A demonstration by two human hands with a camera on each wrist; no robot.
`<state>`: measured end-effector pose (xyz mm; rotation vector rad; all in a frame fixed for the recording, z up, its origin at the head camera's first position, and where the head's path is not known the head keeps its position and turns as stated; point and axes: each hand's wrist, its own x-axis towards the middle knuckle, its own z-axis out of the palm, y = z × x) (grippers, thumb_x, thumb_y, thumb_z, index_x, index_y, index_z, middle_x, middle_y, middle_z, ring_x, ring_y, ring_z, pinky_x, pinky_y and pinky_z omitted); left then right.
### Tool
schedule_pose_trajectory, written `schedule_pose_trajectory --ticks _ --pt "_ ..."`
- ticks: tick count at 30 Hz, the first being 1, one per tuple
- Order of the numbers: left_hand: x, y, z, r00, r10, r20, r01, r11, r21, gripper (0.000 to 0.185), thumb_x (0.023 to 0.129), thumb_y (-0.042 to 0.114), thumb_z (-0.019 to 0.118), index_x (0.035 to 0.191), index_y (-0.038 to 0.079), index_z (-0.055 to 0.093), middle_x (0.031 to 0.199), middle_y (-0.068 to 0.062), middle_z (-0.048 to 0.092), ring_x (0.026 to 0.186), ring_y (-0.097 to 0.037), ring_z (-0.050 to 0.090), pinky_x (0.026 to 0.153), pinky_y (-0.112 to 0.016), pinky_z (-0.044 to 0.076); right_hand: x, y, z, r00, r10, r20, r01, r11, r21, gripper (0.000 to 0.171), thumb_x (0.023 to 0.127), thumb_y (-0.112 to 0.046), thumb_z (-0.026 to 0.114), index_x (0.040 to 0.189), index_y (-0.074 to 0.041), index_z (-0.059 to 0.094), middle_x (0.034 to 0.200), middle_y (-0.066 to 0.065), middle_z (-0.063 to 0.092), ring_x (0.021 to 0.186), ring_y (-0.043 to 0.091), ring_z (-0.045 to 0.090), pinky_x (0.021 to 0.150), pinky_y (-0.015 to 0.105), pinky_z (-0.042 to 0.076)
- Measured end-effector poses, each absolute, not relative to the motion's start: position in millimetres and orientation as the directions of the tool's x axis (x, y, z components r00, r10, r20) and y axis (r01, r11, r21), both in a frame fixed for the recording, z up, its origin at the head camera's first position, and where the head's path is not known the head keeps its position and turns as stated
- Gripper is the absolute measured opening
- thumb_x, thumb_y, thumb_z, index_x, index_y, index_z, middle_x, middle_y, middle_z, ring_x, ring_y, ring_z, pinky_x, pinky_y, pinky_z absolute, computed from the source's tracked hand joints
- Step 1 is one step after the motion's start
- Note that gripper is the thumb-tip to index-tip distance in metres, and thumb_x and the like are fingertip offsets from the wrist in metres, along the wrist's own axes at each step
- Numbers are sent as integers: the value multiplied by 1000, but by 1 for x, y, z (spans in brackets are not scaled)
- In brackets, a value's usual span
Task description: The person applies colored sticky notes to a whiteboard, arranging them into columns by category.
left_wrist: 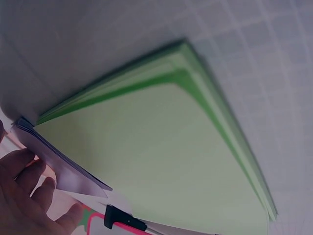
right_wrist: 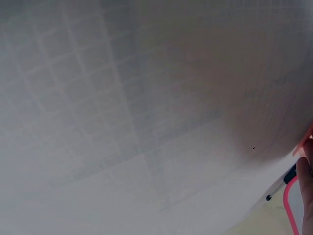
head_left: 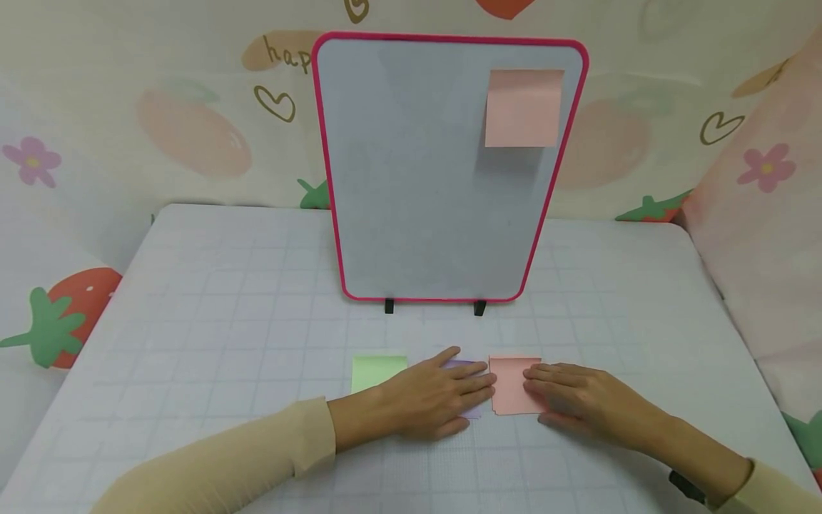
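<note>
Whiteboard (head_left: pixel 443 185): stood upright on two black feet at the far middle of the tabletop (head_left: pixel 225 300); pink-framed.

Posted note (head_left: pixel 524 108): one pink sheet, stuck in the whiteboard's upper right corner. Counted as done.

Pink pad (head_left: pixel 510 385): lay flat in front of the whiteboard, below its right foot. The right hand (head_left: pixel 578 403) rested on it, fingers straight and flat, gripping nothing.

Purple pad (head_left: pixel 472 368): just left of the pink pad, mostly covered. The left hand (head_left: pixel 430 400) lay flat on it, fingers extended, pinching nothing.

Green pad (head_left: pixel 379 371): in front of the whiteboard's left side, just beside the left hand, untouched.

Progress, as judged: one sheet posted; no purple or green sheet on the whiteboard yet, no sheet lifted.
</note>
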<state>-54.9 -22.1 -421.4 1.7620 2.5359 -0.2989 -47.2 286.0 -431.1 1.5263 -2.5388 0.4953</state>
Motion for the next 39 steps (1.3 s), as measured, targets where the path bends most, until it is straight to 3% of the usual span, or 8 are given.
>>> schedule_pose_trajectory --ticks 8,39 --pt "-55 -21 -421 -357 924 -138 931 339 -138 57 104 47 39 155 21 39 158 6 36 147 -12 28 118 -44 26 -48 286 -436 -452 -829 331 -892 406 -200 41 94 -34 69 126 -8 69 125 6 69 111 22 67 91 35 54" --pt "-55 -23 -420 -373 915 -157 924 351 -152 58 104 48 38 155 21 37 159 6 35 148 -12 27 119 -44 23 -46 281 -432 -461 -820 340 -887 411 -212 28 100 -27 61 116 -8 74 115 5 73 103 20 70 81 41 58"
